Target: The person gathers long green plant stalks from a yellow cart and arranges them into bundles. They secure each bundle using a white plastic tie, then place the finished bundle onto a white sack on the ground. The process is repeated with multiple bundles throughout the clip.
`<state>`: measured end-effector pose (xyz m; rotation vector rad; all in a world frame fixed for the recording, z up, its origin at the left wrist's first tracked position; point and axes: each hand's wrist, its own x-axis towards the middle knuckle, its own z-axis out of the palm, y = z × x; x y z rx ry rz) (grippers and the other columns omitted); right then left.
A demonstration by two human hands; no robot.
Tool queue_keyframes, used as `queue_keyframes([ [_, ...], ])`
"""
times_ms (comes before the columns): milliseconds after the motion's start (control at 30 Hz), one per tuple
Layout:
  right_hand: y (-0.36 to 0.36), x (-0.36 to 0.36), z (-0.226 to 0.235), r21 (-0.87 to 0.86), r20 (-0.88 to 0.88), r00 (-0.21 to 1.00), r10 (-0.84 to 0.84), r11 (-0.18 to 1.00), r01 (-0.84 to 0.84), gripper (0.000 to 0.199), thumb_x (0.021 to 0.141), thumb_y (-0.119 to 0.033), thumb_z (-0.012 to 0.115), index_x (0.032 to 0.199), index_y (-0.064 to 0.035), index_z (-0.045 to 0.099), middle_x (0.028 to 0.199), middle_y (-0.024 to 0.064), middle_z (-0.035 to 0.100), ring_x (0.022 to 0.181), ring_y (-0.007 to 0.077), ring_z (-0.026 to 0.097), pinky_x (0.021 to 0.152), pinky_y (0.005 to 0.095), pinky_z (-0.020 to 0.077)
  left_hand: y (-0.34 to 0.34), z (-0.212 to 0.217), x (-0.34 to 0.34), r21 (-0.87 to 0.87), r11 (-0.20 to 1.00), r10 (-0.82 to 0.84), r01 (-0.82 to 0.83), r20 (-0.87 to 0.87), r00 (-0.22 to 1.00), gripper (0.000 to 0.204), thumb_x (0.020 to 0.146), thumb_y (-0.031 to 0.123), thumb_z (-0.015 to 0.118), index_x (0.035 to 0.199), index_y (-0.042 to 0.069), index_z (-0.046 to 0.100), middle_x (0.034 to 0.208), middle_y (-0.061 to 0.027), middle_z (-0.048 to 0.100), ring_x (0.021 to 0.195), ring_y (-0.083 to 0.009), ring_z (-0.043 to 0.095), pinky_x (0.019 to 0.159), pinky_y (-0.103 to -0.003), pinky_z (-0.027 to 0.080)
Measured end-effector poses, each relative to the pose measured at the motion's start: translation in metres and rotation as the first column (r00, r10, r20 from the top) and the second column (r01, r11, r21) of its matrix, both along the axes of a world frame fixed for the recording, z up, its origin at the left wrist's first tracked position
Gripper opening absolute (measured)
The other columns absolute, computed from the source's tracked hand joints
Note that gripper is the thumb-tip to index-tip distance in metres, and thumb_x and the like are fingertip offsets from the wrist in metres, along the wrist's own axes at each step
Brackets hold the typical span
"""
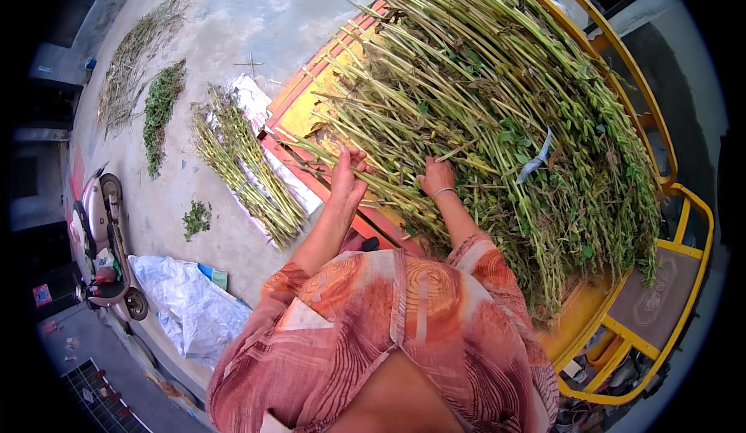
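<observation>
Concrete ground (287, 13) is seen left of a yellow cart (294, 118). At the cart's left edge, a few stalks (312, 151) are loosely gripped by the left hand (349, 176); over the cart's bed, the heap of leafy stalks (474, 114) is touched by the right hand (437, 177), whose grip cannot be told. The heap is spread across the cart, beyond and rightward of both hands. Left of the cart, a smaller bundle (247, 165) is laid on white sheeting (252, 103); farther left, a scooter (97, 211) is parked.

A yellow cart bed (298, 112) with a red edge carries a broad, thick pile of green and yellowish stalks (505, 114); the grey concrete floor (167, 211) beside it bears a white sheet (253, 100) with bundled stems (249, 169) across it, a strip of leafy greens (162, 106), dry stems (136, 52) and a small green clump (196, 219); a crumpled whitish plastic sheet (186, 301) lies there too, near a standing scooter (99, 214).
</observation>
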<state>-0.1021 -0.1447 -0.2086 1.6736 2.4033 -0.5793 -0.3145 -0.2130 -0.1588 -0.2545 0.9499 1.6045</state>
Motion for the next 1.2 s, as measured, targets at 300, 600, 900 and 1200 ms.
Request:
queue_keyframes([
  [300,-0.019,-0.002,-0.003,0.048,-0.136,0.989,0.059,0.997,-0.053,0.012,0.072,-0.008,0.060,0.083,-0.0037,0.059,0.083,0.0200,0.062,0.076,0.0390,0.060,0.063,0.0474,0.0501,-0.002,-0.021,-0.006,-0.111,0.993,0.042,-0.048,-0.052,0.998,0.033,0.097,0.042,0.046,0.103,0.010,0.051,0.090,-0.0069,0.059,0.068,-0.0138,0.050,0.064,-0.030,0.047],
  [600,-0.021,0.021,0.052,-0.169,-0.114,0.990,0.082,0.980,-0.100,0.008,0.074,-0.010,0.062,0.080,-0.0070,0.062,0.079,0.0183,0.063,0.076,0.0382,0.061,0.064,0.0482,0.0497,0.000,0.001,-0.006,-0.029,0.977,0.201,-0.213,-0.223,0.954,0.031,0.098,0.037,0.049,0.100,0.006,0.047,0.089,-0.0054,0.050,0.066,-0.0110,0.044,0.051,-0.027,0.042],
  [900,0.009,0.055,0.044,-0.335,-0.526,0.813,-0.249,0.940,0.071,0.042,0.074,-0.030,0.077,0.101,-0.0009,0.064,0.100,0.0167,0.064,0.084,0.0319,0.063,0.077,0.0419,0.0513,0.007,0.017,-0.010,0.048,0.995,0.095,-0.084,-0.347,0.933,0.039,0.091,0.046,0.057,0.086,0.007,0.051,0.078,-0.0056,0.057,0.061,-0.0126,0.046,0.053,-0.029,0.043],
  [1200,0.003,0.017,0.019,0.177,0.130,0.959,-0.253,0.957,0.229,0.057,0.081,-0.029,0.071,0.129,-0.0077,0.048,0.113,0.0226,0.048,0.102,0.0362,0.052,0.086,0.0446,0.0442,0.019,0.004,-0.015,-0.020,0.992,0.122,-0.126,-0.157,0.980,0.044,0.088,0.050,0.059,0.072,0.011,0.046,0.094,-0.0117,0.067,0.079,-0.0190,0.057,0.076,-0.036,0.050],
])
